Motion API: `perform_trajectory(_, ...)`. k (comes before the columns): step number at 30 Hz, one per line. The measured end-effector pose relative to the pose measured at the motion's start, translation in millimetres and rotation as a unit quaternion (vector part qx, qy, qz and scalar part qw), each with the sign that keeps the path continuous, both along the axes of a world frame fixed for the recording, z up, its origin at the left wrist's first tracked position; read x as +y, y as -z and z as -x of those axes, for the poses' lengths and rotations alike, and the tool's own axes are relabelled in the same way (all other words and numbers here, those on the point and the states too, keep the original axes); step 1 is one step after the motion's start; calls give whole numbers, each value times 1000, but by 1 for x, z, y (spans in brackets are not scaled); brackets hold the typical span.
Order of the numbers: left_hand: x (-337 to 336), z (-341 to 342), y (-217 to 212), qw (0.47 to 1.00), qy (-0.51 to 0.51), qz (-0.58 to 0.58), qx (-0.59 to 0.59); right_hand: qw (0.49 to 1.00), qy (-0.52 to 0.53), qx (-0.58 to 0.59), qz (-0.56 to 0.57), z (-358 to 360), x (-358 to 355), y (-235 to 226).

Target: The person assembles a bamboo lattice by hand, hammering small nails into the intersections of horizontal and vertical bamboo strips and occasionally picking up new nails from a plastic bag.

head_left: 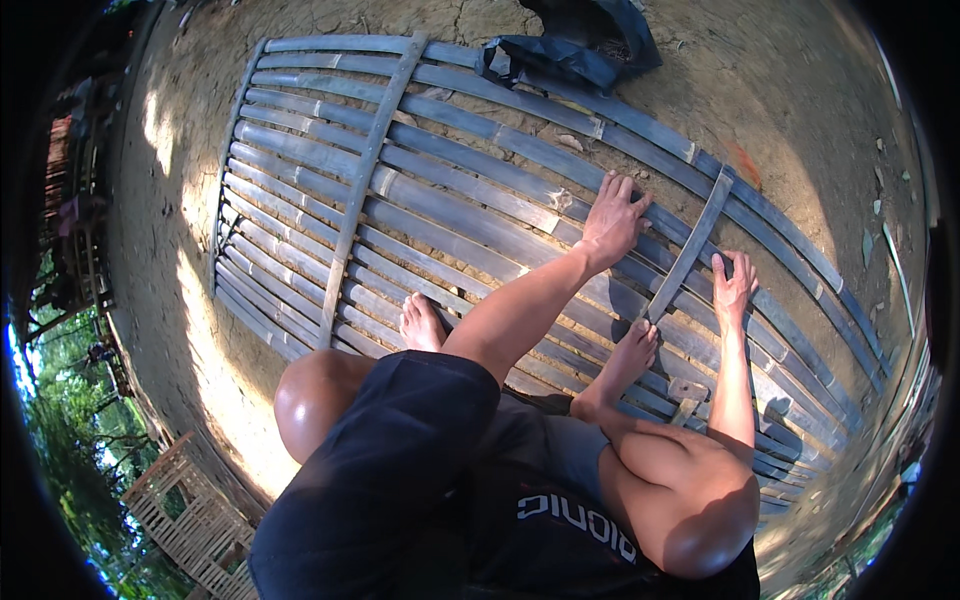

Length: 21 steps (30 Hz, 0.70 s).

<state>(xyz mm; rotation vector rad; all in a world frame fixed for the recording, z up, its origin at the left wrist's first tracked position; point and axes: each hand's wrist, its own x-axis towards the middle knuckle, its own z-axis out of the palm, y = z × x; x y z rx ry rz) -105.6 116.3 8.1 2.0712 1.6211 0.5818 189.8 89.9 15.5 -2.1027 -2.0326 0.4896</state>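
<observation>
A big mat of long bamboo strips (450,200) lies flat on the dirt ground (800,90), and the person squats on it with bare feet. A cross strip (690,245) runs over the long ones between the hands. The left hand (612,220) is spread flat, pressing strips down. The right hand (733,285) seems to curl over a strip's edge, though that is hard to see. It looks like the weaving step; next, the cross strip needs pushing snug.

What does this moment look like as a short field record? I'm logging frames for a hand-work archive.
setting: bare earth ground outdoors
work piece: bamboo slat mat lying flat
left hand: spread, pressing on the slats
right hand: on the slats beside the woven cross slat
feet: both bare, on the mat
also there: black bag at the mat's far edge
</observation>
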Motion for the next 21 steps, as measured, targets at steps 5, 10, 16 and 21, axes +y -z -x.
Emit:
perform_trajectory(5,0,-3,1,1000,6,-2,-14,999,5,-40,-20,3,-3,-10)
perform_trajectory(10,-4,1,3,1000,8,5,-2,1000,-3,0,-19,1,-7,-5)
perform_trajectory(16,-4,-3,6,1000,7,5,5,1000,-3,21,-10,2,-9,-4)
perform_trajectory(21,-6,-2,6,1000,-6,-6,-11,999,-3,34,-18,5,-9,-4)
